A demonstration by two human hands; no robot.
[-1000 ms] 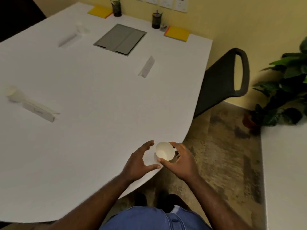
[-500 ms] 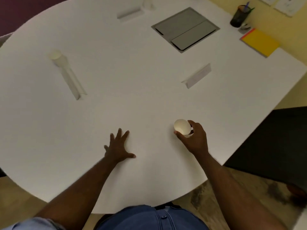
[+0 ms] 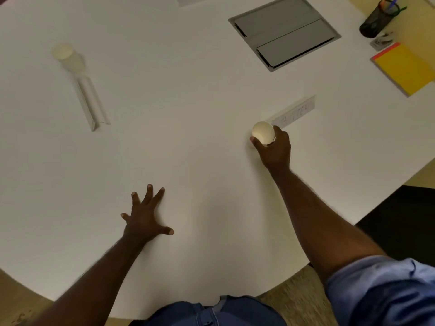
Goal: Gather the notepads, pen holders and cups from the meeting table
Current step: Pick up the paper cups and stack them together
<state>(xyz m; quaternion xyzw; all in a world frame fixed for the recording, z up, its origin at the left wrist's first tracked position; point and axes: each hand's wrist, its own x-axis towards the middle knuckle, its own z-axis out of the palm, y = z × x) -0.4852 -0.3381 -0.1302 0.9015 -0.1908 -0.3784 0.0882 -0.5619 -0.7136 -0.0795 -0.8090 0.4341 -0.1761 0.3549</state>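
Cups are what the scene turns on, and the leftmost one, a pale paper cup (image 3: 67, 56), stands far out on the left of the white table (image 3: 188, 114), blurred, touching or just beside the far end of a folded white name card (image 3: 91, 103) that runs toward the near edge. Nearer the person, the left hand (image 3: 144, 218) lies flat on the tabletop with its fingers spread wide and the thumb out to the right, holding nothing. Right of the middle, the right hand (image 3: 274, 149) is wrapped around a second cup (image 3: 263, 133), fingers curled about its side and the open mouth tilted toward the camera; whether it rests on the table or is just above it I cannot tell. Directly behind it stands another name card (image 3: 294, 112) with faint writing that is too blurred to read. Farther back a grey hatch (image 3: 283, 31) is set into the tabletop. At the far right a black mesh pen holder (image 3: 377, 18) stands with pens in it, a small metal clip (image 3: 382, 41) lies just beside it, and a yellow notepad (image 3: 404, 68) lies flat near the table's right edge.
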